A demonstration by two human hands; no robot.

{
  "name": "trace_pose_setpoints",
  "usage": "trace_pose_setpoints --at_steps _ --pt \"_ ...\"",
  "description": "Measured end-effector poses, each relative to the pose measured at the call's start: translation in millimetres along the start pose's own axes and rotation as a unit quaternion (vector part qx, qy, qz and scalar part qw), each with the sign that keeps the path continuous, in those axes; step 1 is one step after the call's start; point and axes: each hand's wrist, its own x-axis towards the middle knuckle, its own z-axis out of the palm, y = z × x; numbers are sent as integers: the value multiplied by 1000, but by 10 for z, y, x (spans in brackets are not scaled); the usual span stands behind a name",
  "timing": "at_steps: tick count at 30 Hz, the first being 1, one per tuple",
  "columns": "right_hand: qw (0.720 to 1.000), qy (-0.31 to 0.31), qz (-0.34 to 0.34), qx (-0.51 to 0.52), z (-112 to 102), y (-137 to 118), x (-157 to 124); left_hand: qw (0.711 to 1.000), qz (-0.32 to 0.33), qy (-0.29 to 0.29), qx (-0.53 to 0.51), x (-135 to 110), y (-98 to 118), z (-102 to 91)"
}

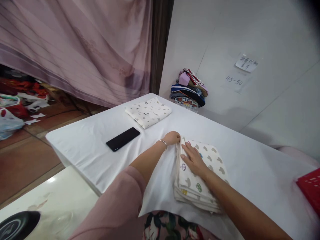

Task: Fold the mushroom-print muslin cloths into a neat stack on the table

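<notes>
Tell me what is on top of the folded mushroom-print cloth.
Only the right hand, lying flat and open on the far end of the cloth. The left hand curls against its far corner, grip unclear. The print under the palm is covered.

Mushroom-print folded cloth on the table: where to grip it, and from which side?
Likely the left long edge of the folded cloth, coming from the left. It lies flat in several layers, so fingers under and thumb on top clamps them all. The left hand curls on that edge's far corner; the right hand lies flat on top.
</notes>
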Motion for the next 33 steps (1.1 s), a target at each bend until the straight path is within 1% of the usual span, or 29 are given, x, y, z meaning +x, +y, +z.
trace_pose_setpoints --at_steps 2,4,6,7,8,11,13,16,19,22,27,31,33 --pt "1000 21 3 19 -27 -18 -5 1000 -17 9 -4 -29 0 42" --pt "998 63 -3 25 -63 -80 -9 999 -28 25 -9 -93 11 97" --pt "995 100 -30 9 -90 -186 -23 999 -37 36 -8 -164 34 146" --pt "993 105 -51 -6 -96 -248 -34 998 -42 40 -5 -191 48 164" --pt "992 99 -75 -22 -99 -311 -47 998 -46 42 1 -208 61 176" --pt "986 43 -146 -71 -106 -454 -91 998 -56 35 21 -184 88 181" --pt "979 16 -180 -97 -133 -491 -117 998 -56 18 27 -111 91 165" --pt "972 -2 -210 -108 -216 -482 -149 998 -58 -4 26 18 91 134" --pt "972 -16 -216 -89 -307 -446 -179 998 -66 -16 18 85 97 110" --pt "978 -10 -199 -58 -351 -398 -202 997 -70 -11 10 41 100 104" --pt "984 23 -175 -12 -297 -313 -208 996 -77 37 0 -192 100 153" --pt "981 49 -186 13 -248 -298 -195 990 -118 76 -9 -369 167 179" --pt "982 73 -175 17 -244 -295 -197 987 -141 77 -16 -447 222 170"
